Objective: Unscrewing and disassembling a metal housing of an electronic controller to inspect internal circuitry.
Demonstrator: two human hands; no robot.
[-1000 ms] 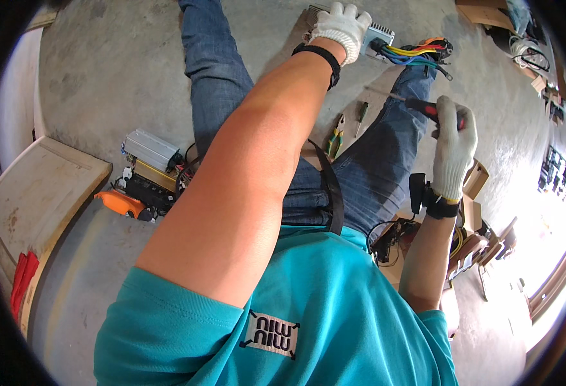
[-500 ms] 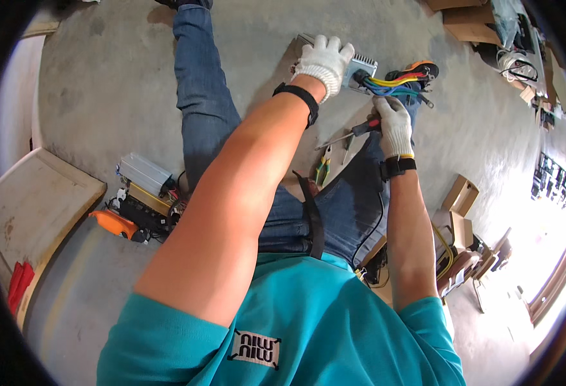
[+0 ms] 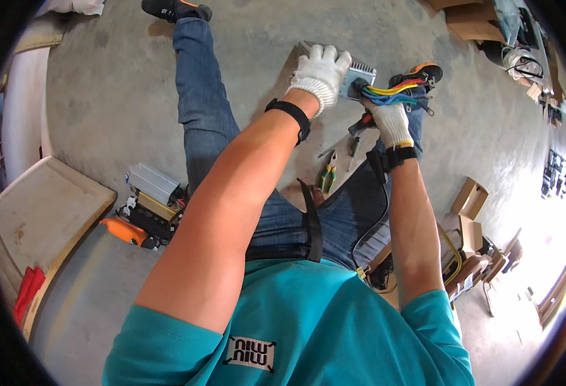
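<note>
My left hand [image 3: 321,69], in a white knit glove, lies over a silver finned metal box [image 3: 354,87], its fingers bent over the top and covering much of it. From the box's right end comes a bundle of red, yellow, blue and green wires [image 3: 392,95]. Just under that bundle is my gloved right hand [image 3: 391,122], closed around a screwdriver [image 3: 362,123] with a red and black handle, its shaft pointing down left. The wires partly hide those fingers. Green and yellow pliers [image 3: 328,172] and a thin tool [image 3: 354,151] lie on the floor between my legs.
At left sit another silver box [image 3: 154,182], an orange tool [image 3: 125,230] and a wooden board [image 3: 45,206] with red cloth [image 3: 29,293]. Cardboard boxes [image 3: 471,199] stand to the right. More cartons [image 3: 476,22] and coiled white cable [image 3: 521,63] are at the far right.
My right hand has moved up left, toward the box's wire end, its fingertips now behind the wires. The screwdriver handle shifted with it. My left hand stays on the box.
</note>
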